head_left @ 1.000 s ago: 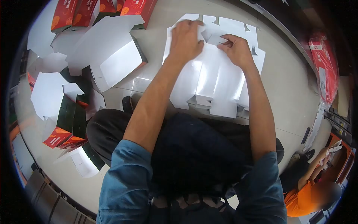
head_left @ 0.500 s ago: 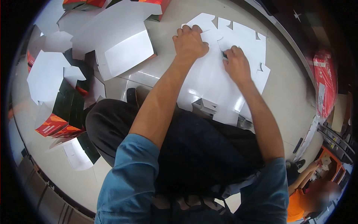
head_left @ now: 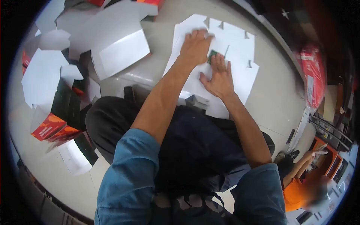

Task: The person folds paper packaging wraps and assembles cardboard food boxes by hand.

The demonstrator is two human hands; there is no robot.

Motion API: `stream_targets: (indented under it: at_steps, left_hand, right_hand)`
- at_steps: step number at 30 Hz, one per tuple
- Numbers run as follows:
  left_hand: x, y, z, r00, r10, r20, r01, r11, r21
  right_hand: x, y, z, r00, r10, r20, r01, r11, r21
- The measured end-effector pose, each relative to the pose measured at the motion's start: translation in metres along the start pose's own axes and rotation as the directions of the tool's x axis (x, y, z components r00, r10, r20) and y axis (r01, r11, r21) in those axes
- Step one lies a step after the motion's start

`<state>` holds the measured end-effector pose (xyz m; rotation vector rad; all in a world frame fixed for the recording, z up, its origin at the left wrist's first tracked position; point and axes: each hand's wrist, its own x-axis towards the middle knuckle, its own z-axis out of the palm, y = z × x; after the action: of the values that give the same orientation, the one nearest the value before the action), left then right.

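A flat white cardboard box blank [head_left: 239, 50] with notched edges lies on the floor before my crossed legs. My left hand [head_left: 195, 48], slightly blurred, rests on its left part with fingers extended. Nearer to me and to the right, my right hand [head_left: 219, 78] lies palm down, fingers stretched and thumb apart. A small dark green patch [head_left: 212, 56] shows at the right fingertips, between the two hands; its lower part is covered. Beside it a narrow slit line runs in the cardboard. A small folded tab [head_left: 197, 102] stands up at the near edge, close to my legs.
Folded boxes with white insides [head_left: 122, 52] and red and green outsides [head_left: 56, 123] crowd the floor at left. A red plastic-wrapped package [head_left: 314, 77] is at right. Another person in an orange top [head_left: 294, 195] is at lower right, near an orange-framed shelf [head_left: 332, 165].
My right hand has moved left and nearer to me, from a pinching grip to lying flat. My left fingers have straightened. A green patch now shows, and the view has shifted slightly.
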<state>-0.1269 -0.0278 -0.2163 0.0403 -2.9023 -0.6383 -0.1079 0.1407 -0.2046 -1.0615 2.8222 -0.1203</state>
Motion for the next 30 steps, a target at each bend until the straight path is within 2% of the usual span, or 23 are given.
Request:
stream_targets:
  at_steps: [1, 3, 4, 5, 7, 9, 10, 12, 15, 16, 19, 22, 26, 29, 30]
  left_hand:
    - [-0.001, 0.004, 0.0, 0.989, 0.08, 0.125, -0.064, 0.99, -0.129]
    - [-0.004, 0.015, 0.003, 0.961, 0.127, 0.247, -0.11, 0.991, -0.079]
    - [-0.001, 0.02, -0.001, 0.958, 0.122, 0.26, -0.091, 0.988, -0.125]
    - [0.0, 0.023, -0.004, 0.953, 0.109, 0.282, -0.062, 0.983, -0.171]
    - [-0.001, 0.026, -0.01, 0.945, 0.088, 0.316, -0.014, 0.973, -0.231]
    - [0.005, 0.028, -0.013, 0.943, 0.095, 0.32, -0.01, 0.966, -0.257]
    - [0.005, 0.025, -0.008, 0.96, 0.127, 0.251, -0.063, 0.966, -0.25]
    - [0.001, 0.019, 0.002, 0.974, 0.193, 0.115, -0.163, 0.96, -0.228]
    - [0.015, 0.017, 0.005, 0.966, 0.114, 0.232, -0.081, 0.986, -0.148]
    - [0.015, 0.018, 0.005, 0.978, 0.08, 0.194, -0.053, 0.989, -0.138]
    - [0.012, 0.021, -0.004, 0.992, -0.043, 0.12, 0.058, 0.99, -0.13]
    - [0.013, 0.024, -0.01, 0.976, -0.171, 0.136, 0.19, 0.971, -0.148]
    - [0.016, 0.02, -0.004, 0.955, -0.263, 0.141, 0.284, 0.944, -0.167]
    - [0.015, 0.016, 0.003, 0.959, -0.269, 0.088, 0.281, 0.939, -0.197]
    - [0.015, 0.016, 0.004, 0.963, -0.264, 0.063, 0.271, 0.94, -0.209]
  right_hand:
    - [0.004, 0.009, -0.01, 0.999, -0.011, 0.05, 0.005, 0.994, 0.111]
    - [0.005, 0.038, -0.024, 0.986, -0.05, 0.158, -0.006, 0.942, 0.335]
    - [0.009, 0.059, -0.032, 0.979, -0.048, 0.197, -0.079, 0.806, 0.587]
    - [0.013, 0.077, -0.035, 0.989, -0.019, 0.148, -0.066, 0.836, 0.545]
    - [0.029, 0.112, -0.038, 1.0, -0.017, 0.014, 0.012, 0.958, 0.288]
    - [0.046, 0.123, -0.048, 0.974, 0.115, 0.198, -0.166, 0.95, 0.264]
    - [0.054, 0.125, -0.057, 0.94, 0.181, 0.288, -0.254, 0.937, 0.241]
    - [0.069, 0.122, -0.064, 0.903, 0.21, 0.375, -0.295, 0.937, 0.185]
    - [0.081, 0.124, -0.065, 0.852, 0.216, 0.476, -0.323, 0.934, 0.155]
    - [0.084, 0.125, -0.066, 0.838, 0.21, 0.503, -0.324, 0.934, 0.151]
    - [0.087, 0.123, -0.069, 0.888, 0.086, 0.452, -0.135, 0.988, 0.077]
    - [0.089, 0.119, -0.075, 0.891, 0.008, 0.454, -0.095, 0.981, 0.169]
    - [0.067, 0.094, -0.068, 0.952, 0.144, 0.269, -0.16, 0.986, 0.038]
    - [0.048, 0.097, -0.039, 0.992, 0.099, 0.078, -0.102, 0.994, 0.042]
    - [0.041, 0.098, -0.029, 0.998, 0.048, -0.038, -0.047, 0.999, 0.012]
